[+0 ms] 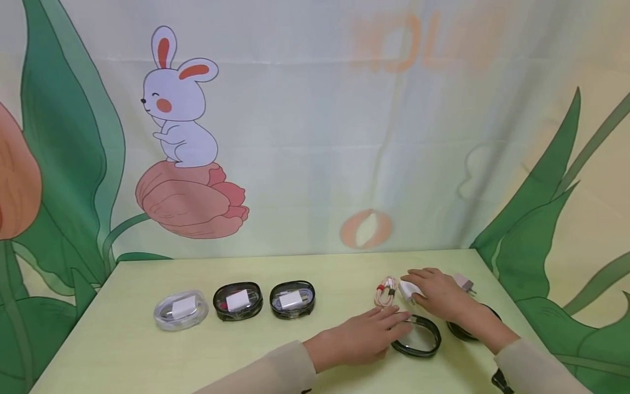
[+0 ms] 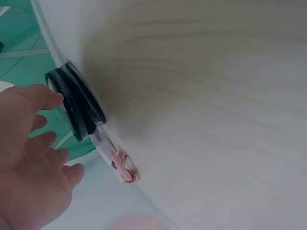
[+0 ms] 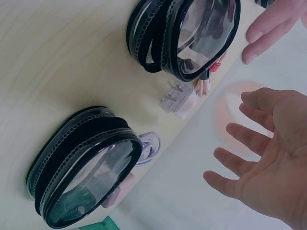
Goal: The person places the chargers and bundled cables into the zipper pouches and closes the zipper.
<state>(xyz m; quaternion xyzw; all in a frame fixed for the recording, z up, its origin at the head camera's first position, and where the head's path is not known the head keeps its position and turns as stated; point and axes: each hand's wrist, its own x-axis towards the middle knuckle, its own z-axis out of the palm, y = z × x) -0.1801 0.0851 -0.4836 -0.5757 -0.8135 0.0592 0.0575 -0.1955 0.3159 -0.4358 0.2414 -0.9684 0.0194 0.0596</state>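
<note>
My left hand [image 1: 361, 336] hovers by the left edge of a clear oval zip case [image 1: 418, 349] with black trim; in the left wrist view its thumb overlaps the case [image 2: 76, 103]. Beyond the case, my right hand [image 1: 438, 293] reaches over a white charger plug [image 1: 408, 290], its spread fingers [image 3: 235, 160] holding nothing in the right wrist view. A coiled pink cable [image 1: 385, 293] with a red tie lies left of the plug. Partly behind my right wrist stands a second black-trimmed case [image 3: 91, 167], near a coiled pale cable [image 3: 149, 147] and a pinkish plug [image 1: 462, 282].
Along the left of the table [image 1: 216, 355] sit a white-trimmed case [image 1: 167, 323] and two black-trimmed cases, one in the middle [image 1: 228, 313] and one further right [image 1: 280, 312], each with a white plug inside. A printed curtain [image 1: 295, 137] hangs behind the table.
</note>
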